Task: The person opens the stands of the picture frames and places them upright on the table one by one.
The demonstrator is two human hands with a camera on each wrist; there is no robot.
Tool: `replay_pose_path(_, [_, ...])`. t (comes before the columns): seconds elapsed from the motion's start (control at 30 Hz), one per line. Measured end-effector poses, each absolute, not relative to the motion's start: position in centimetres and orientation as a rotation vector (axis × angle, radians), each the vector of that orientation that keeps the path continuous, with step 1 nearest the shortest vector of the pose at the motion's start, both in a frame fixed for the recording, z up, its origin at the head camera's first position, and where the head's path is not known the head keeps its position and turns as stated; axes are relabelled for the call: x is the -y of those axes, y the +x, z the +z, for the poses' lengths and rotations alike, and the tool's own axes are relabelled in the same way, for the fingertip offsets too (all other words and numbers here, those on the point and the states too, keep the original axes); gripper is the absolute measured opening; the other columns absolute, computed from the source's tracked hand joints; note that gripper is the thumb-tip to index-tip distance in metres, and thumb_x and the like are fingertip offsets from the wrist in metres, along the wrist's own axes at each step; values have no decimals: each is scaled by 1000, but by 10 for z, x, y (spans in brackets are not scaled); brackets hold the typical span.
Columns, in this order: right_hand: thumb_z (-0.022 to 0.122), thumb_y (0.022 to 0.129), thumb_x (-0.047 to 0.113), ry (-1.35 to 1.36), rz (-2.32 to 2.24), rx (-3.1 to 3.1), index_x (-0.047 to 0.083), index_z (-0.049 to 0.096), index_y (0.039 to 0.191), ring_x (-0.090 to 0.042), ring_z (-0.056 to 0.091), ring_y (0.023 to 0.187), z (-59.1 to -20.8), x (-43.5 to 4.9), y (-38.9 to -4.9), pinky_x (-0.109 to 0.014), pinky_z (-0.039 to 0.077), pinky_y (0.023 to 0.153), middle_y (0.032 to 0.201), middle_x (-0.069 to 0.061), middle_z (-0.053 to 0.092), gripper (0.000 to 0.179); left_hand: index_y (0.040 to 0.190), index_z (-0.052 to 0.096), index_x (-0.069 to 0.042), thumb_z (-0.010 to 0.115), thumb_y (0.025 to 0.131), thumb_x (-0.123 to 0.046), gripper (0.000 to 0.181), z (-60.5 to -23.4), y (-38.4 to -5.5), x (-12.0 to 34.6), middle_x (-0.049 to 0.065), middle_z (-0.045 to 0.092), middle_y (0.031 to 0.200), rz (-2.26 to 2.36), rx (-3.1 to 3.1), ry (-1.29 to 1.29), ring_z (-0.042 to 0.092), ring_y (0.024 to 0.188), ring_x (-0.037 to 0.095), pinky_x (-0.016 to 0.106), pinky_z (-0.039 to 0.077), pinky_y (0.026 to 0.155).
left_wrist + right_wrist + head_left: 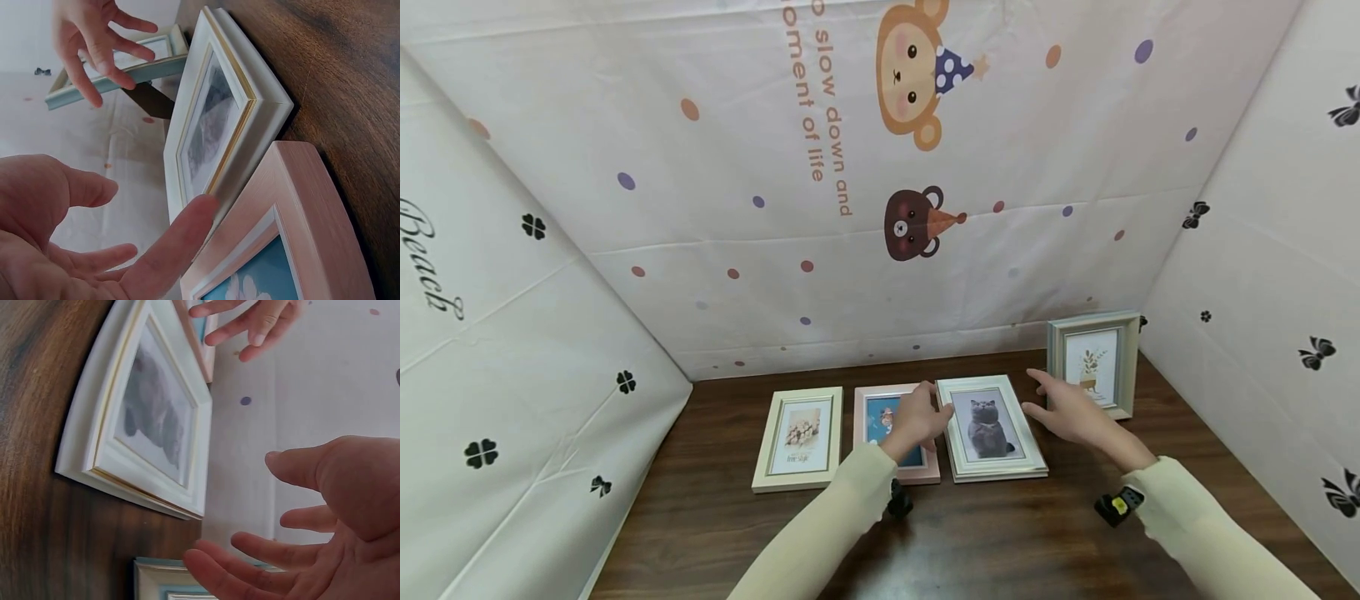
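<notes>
A white picture frame with a grey cat photo lies flat on the brown table between my hands. My left hand is over the pink frame, its fingertips at the white frame's left edge and its fingers loosely spread. On the other side, my right hand hovers past the white frame's right edge, fingers apart, overlapping the standing grey-beige frame. In the right wrist view, a gap shows between the right hand and the white frame. Neither hand holds anything.
A cream frame lies flat at the left end of the row. The grey-beige frame leans on a dark back stand. A printed cloth wall rises behind the table, with more cloth at both sides.
</notes>
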State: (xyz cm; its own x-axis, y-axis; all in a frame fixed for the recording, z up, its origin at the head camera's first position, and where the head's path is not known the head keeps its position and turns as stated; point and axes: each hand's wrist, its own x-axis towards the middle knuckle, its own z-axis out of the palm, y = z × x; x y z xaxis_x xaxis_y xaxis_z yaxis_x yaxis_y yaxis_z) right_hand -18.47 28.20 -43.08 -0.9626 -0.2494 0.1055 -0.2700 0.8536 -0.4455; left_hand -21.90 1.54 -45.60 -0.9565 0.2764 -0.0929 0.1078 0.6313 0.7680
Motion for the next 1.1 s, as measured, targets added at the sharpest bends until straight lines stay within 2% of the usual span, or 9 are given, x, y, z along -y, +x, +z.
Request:
replay_pose_path(0.1, [65, 101, 20, 404, 731, 3056, -13, 37, 149, -35, 70, 88, -438, -281, -187, -52, 56, 74, 119, -35, 65, 65, 140, 52, 5, 63, 103, -28, 50, -459, -220, -18, 11, 64, 66, 1174, -2630, 321, 68, 49, 28, 34, 56, 47])
replay_pose_path(0.23, [66, 101, 22, 378, 736, 3127, -13, 35, 150, -40, 70, 93, -450, -280, -189, -53, 57, 75, 116, -33, 67, 68, 96, 68, 6, 64, 103, -28, 35, -462, -223, -22, 12, 64, 58, 1070, -2640, 332, 68, 46, 25, 34, 58, 50])
replay_pose_path(0.37, [66, 101, 21, 356, 721, 3145, -14, 35, 149, -37, 70, 89, -459, -278, -192, -52, 57, 74, 111, -30, 69, 67, 65, 62, -3, 63, 103, -27, 45, -461, -225, -26, 13, 66, 54, 973, -2686, 355, 67, 45, 23, 34, 60, 61])
replay_pose_path(0.47, [66, 100, 19, 327, 712, 3154, -15, 36, 148, -28, 68, 77, -463, -276, -194, -45, 56, 66, 100, -22, 71, 66, 68, 61, -5, 64, 102, -27, 41, -460, -228, -28, 11, 66, 58, 918, -2726, 343, 67, 46, 21, 35, 60, 70])
replay_pose_path(0.57, [66, 100, 18, 283, 712, 3164, -18, 37, 146, -19, 63, 60, -468, -274, -196, -40, 55, 61, 90, -16, 70, 64, 80, 63, -3, 66, 101, -29, 33, -461, -232, -31, 15, 69, 83, 859, -2758, 320, 68, 62, 21, 36, 57, 72])
replay_pose_path(0.73, [64, 102, 18, 139, 724, 3196, -19, 41, 143, -17, 60, 41, -477, -270, -197, -33, 56, 49, 118, -40, 62, 60, 88, 65, -1, 68, 100, -29, 31, -467, -237, -36, 24, 65, 119, 817, -2766, 273, 63, 80, 27, 38, 51, 70])
replay_pose_path(0.87, [65, 101, 20, 103, 737, 3219, -18, 47, 139, -17, 61, 42, -478, -270, -197, -31, 52, 42, 130, -44, 54, 56, 85, 67, 0, 71, 98, -27, 30, -469, -238, -40, 24, 67, 119, 803, -2794, 262, 63, 78, 27, 37, 49, 69])
replay_pose_path(0.97, [65, 101, 19, 113, 753, 3223, -18, 50, 136, -17, 60, 42, -478, -270, -196, -32, 52, 42, 125, -42, 58, 53, 85, 66, -1, 74, 95, -24, 26, -469, -240, -44, 23, 67, 115, 806, -2818, 261, 61, 76, 26, 35, 48, 66])
replay_pose_path(1.1, [66, 100, 19, 128, 773, 3225, -17, 54, 133, -17, 60, 42, -480, -271, -195, -32, 52, 41, 113, -37, 65, 50, 79, 63, -3, 74, 93, -16, 22, -471, -242, -48, 22, 70, 93, 849, -2793, 220, 65, 56, 21, 31, 47, 54])
